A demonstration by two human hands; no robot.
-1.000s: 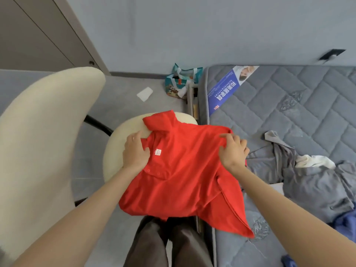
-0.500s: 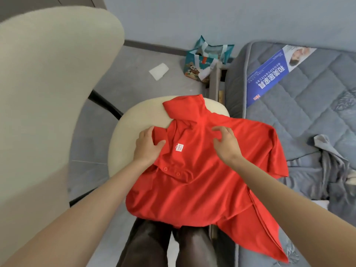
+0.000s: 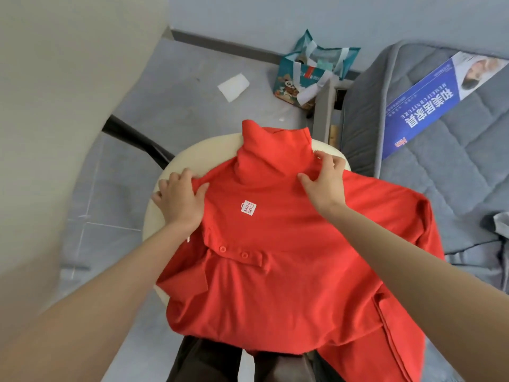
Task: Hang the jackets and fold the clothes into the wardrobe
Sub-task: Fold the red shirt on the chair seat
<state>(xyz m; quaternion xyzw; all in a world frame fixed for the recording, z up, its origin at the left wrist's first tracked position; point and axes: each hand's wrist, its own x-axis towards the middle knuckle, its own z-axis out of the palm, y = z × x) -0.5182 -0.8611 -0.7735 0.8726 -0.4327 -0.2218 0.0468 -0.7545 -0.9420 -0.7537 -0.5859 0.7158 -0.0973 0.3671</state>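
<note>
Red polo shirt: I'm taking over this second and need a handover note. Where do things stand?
Left hand holds the red polo shirt at one shoulder; right hand pinches it beside the collar.
Shirt lies buttons-up, spread over the chair seat, one side draped onto the mattress.
Done: laid out.
Left: fold it, put it away; wardrobe not in view.

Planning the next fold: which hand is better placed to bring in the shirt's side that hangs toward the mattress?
Probably right. The right hand pinches the red shirt on that side; the left hand grips the opposite edge over the chair seat.
</note>
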